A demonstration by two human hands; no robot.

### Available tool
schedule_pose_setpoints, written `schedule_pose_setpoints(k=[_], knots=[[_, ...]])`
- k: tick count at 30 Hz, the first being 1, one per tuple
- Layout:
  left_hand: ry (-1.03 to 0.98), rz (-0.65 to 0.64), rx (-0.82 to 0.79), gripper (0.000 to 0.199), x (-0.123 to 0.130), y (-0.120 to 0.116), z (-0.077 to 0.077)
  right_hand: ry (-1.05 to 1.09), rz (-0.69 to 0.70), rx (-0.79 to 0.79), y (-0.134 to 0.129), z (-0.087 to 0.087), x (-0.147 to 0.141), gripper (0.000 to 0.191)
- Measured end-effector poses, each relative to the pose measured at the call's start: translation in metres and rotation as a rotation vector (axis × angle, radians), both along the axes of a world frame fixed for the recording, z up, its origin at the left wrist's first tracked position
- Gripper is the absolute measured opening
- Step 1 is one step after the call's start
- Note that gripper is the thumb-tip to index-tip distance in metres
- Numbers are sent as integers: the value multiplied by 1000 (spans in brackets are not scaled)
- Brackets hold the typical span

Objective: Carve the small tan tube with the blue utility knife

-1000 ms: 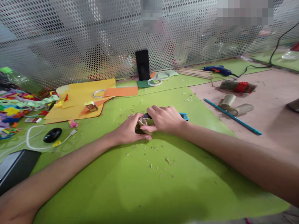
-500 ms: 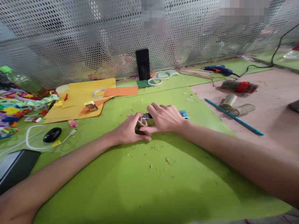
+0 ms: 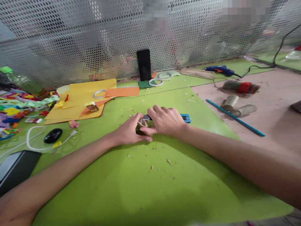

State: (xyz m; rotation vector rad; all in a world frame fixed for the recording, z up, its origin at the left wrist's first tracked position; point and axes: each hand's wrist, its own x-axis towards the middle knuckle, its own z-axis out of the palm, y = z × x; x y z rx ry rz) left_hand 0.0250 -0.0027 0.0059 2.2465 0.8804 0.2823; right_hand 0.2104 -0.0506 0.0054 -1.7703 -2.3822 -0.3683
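Observation:
Near the middle of the green mat, my left hand is wrapped round a short bamboo tube. Its rim faces up between the thumb and fingers, and most of its side is covered by the hand. My right hand grips a blue utility knife, whose tail end sticks out past the palm. The blade lies at the tube's rim, while the right thumb rests against the tube's near side. Pale shavings are scattered around both hands.
Two bamboo pieces and a teal pencil lie to the right, below a blue glue gun. A phone leans on the perforated metal screen. Left are yellow paper, a black mouse and a white cable.
My right hand has shifted very slightly and the knife's tail has moved a little to the right and down. My left hand stays round the bamboo tube.

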Motion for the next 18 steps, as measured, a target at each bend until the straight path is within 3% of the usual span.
schedule_pose_setpoints(k=[18], knots=[[17, 39, -2, 74, 2, 0, 0, 13, -3, -50, 0, 0, 0, 80]])
